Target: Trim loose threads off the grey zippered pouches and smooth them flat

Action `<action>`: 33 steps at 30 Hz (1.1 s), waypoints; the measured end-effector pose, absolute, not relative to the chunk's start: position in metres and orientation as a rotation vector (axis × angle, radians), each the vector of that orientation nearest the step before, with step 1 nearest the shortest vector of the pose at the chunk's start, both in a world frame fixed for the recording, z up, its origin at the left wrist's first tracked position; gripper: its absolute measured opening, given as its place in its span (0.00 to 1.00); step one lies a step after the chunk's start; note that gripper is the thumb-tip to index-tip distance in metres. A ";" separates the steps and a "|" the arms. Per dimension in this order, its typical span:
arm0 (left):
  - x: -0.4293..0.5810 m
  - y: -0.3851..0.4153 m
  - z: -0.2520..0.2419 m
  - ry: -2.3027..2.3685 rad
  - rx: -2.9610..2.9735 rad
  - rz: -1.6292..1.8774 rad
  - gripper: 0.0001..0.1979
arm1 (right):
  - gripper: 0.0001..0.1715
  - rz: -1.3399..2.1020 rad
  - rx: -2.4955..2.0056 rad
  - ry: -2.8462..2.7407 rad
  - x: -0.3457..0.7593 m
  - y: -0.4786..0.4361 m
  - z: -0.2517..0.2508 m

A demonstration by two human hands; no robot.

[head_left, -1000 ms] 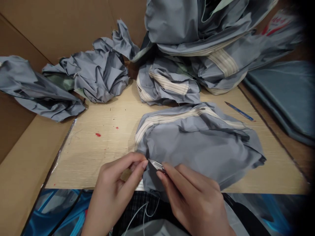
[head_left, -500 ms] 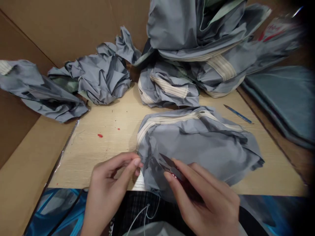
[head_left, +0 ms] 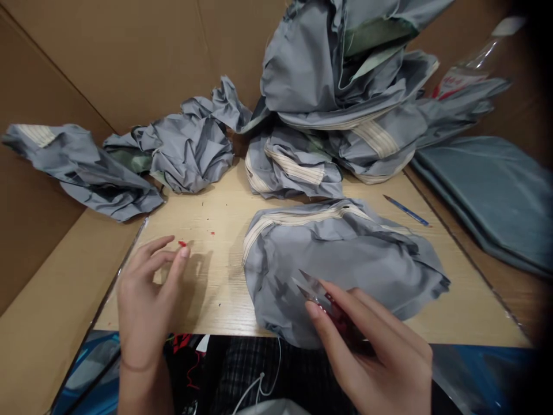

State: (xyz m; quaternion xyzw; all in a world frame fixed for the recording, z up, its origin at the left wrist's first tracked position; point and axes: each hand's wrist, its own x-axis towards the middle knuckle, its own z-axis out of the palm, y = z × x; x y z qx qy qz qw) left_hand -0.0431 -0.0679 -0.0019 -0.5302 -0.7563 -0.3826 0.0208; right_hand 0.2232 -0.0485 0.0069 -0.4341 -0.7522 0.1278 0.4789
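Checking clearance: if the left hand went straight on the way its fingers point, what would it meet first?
The left hand would likely meet the small red scrap on the wooden board first; depth is unclear.

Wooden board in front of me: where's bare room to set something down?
The wooden board is bare between your left hand and the grey fabric bundle, and right of it, below the blue pen. The back is crowded with crumpled grey fabric.
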 end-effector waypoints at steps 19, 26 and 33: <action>0.008 -0.060 -0.009 -2.285 -2.134 -1.438 0.06 | 0.11 0.371 -1.049 -1.839 0.230 -0.055 0.004; 0.032 -0.069 -0.014 -2.713 -2.030 -2.202 0.27 | 0.10 0.409 -1.078 -1.820 0.234 -0.048 -0.003; 0.072 -0.078 -0.009 -2.541 -1.567 -2.695 0.31 | 0.08 0.369 -1.117 -1.789 0.235 -0.053 -0.001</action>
